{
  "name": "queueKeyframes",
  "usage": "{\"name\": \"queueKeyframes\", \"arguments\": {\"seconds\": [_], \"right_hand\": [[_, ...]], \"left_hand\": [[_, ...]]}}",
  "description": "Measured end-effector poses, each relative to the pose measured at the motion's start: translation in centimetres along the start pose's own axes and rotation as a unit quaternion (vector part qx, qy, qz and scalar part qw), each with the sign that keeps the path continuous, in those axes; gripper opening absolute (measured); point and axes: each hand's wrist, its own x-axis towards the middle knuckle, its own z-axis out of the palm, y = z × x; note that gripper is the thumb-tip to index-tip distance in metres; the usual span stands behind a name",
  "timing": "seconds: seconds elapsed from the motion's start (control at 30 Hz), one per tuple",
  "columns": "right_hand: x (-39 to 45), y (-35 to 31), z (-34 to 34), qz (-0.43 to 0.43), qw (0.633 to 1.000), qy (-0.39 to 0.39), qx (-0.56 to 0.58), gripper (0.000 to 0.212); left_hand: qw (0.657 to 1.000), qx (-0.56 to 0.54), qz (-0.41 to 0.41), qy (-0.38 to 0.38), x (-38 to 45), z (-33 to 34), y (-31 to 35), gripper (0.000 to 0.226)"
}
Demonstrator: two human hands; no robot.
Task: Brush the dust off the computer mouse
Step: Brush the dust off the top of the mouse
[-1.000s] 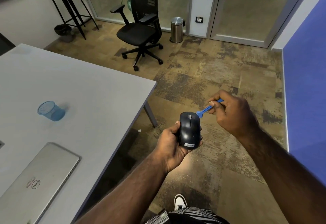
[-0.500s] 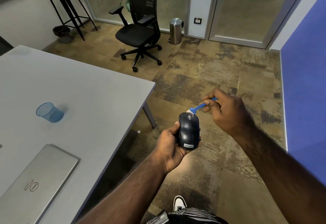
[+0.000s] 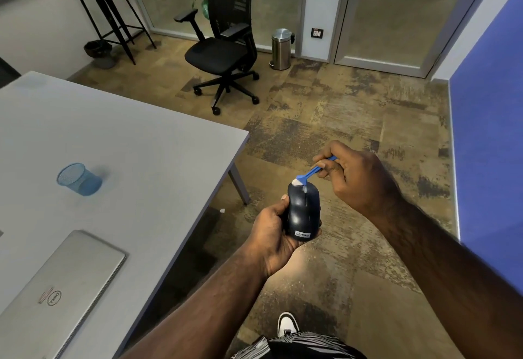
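A dark computer mouse with a Lenovo label is held upright over the floor, right of the table corner. My left hand grips it from the left and from below. My right hand pinches a small blue brush by its handle. The brush's white bristles touch the far top end of the mouse, close to the scroll wheel. Most of the brush handle is hidden inside my right fingers.
A grey table fills the left, with a blue mesh cup and a shut silver laptop on it. A black office chair, a steel bin and a tall stool stand on the far floor. A blue wall runs along the right.
My right hand has carried the brush left, from beside the mouse's right top corner onto its far top end. The mouse stays held in my left hand.
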Motion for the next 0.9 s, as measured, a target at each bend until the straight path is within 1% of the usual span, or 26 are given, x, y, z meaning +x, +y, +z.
{"name": "queueKeyframes", "arguments": {"seconds": [0.1,0.2,0.33,0.4,0.43,0.5,0.53,0.6,0.7,0.73,0.83,0.9], "right_hand": [[0.1,-0.2,-0.2,-0.007,1.0,-0.011,-0.009,0.015],[0.1,-0.6,-0.3,-0.03,0.999,-0.029,-0.012,0.01],[0.1,-0.5,-0.4,-0.007,0.999,-0.018,-0.037,0.015],[-0.1,-0.7,-0.6,-0.03,0.999,-0.033,-0.028,0.007],[-0.3,-0.9,-0.7,-0.042,0.998,-0.044,-0.013,0.009],[-0.6,-1.4,-1.0,-0.055,0.997,-0.062,0.002,0.022],[-0.8,-1.5,-1.1,-0.057,0.996,-0.065,-0.001,0.025],[-1.1,-1.4,-1.2,-0.052,0.997,-0.051,-0.02,0.017],[-1.7,-1.1,-1.7,-0.046,0.998,0.0,-0.036,0.011],[-2.0,-1.1,-1.8,-0.051,0.998,-0.004,-0.03,0.009],[-3.3,-1.9,-1.6,-0.083,0.994,-0.063,-0.016,0.011],[-3.8,-2.4,-1.2,-0.101,0.992,-0.075,-0.025,0.01]], "left_hand": [[1.0,0.007,0.0,-0.005,-0.1,0.2,-0.1,0.045],[1.0,0.012,0.001,-0.003,-0.2,0.2,0.0,0.044],[1.0,0.017,0.0,-0.007,-0.1,0.2,-0.2,0.045],[1.0,0.012,0.001,-0.006,0.0,0.1,-0.2,0.046],[1.0,0.008,0.001,-0.002,0.0,-0.1,-0.2,0.047],[1.0,0.001,0.0,0.003,0.1,-0.3,-0.2,0.048],[1.0,-0.002,-0.001,0.005,0.2,-0.3,-0.2,0.049],[1.0,-0.013,-0.003,0.007,0.3,-0.3,-0.1,0.049],[1.0,-0.022,-0.001,0.004,0.4,-0.2,0.1,0.05],[1.0,-0.024,0.001,0.002,0.5,-0.2,0.2,0.05],[0.999,-0.037,0.007,-0.007,0.5,-0.3,0.2,0.048],[0.999,-0.04,0.009,-0.018,0.6,-0.3,0.1,0.048]]}}
